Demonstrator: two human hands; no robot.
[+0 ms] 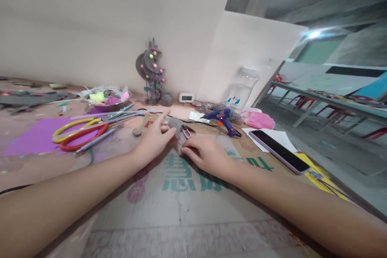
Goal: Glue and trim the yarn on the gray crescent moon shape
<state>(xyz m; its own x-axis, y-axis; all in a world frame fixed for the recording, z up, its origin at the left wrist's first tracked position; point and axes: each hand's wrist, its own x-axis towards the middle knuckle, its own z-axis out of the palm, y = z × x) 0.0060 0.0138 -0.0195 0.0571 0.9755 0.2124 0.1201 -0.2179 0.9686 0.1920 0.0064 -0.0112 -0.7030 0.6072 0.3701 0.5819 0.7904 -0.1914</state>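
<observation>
- Currently work looks mid-way (my guess): grey piece [174, 127] is L of glue gun [223, 120], no beads visible on it.
- Prob. done: grey ornament [153, 66] w/ coloured beads, upright, L of & behind gun.
- Remaining: can't tell how much; bowl [104, 107] of coloured bits sits far L of gun.
- L hand [159, 133], L of gun: thumb against grey piece, index stuck out past it; pinching or only steadying, can't tell.
- R hand [207, 153], nearer than gun & a bit L: fingers bent, thumb & index tips close together, just beside pink clip [185, 131]; can't tell if anything's held.
</observation>
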